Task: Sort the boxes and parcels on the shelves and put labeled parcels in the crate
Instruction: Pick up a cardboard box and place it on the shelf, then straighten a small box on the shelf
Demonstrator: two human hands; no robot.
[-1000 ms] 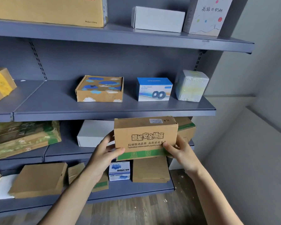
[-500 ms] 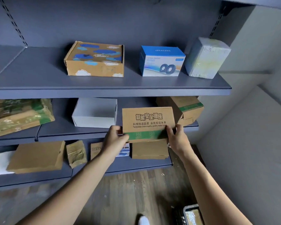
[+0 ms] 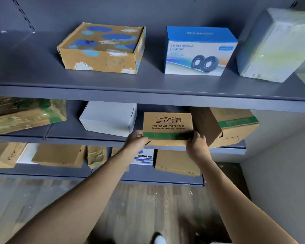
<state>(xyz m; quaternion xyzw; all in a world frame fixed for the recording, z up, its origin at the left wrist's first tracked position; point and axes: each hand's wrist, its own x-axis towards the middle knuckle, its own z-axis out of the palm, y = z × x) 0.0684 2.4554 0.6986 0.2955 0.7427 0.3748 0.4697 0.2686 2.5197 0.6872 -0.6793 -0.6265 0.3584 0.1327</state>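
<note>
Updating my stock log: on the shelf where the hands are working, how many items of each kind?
Green-striped brown cartons: 2, the held carton gripped by left hand and right hand, plus the tilted carton
White box: 1
Tape-wrapped parcel: 1
Total: 4

Left hand (image 3: 136, 140), right hand (image 3: 197, 147) brought brown carton (image 3: 167, 124) down to middle shelf (image 3: 95, 140) edge, between white box (image 3: 109, 118) and tilted carton (image 3: 236, 127).

Wood floor (image 3: 144, 208) below; pale wall (image 3: 280, 173) right; white shoe (image 3: 159, 240).
</note>
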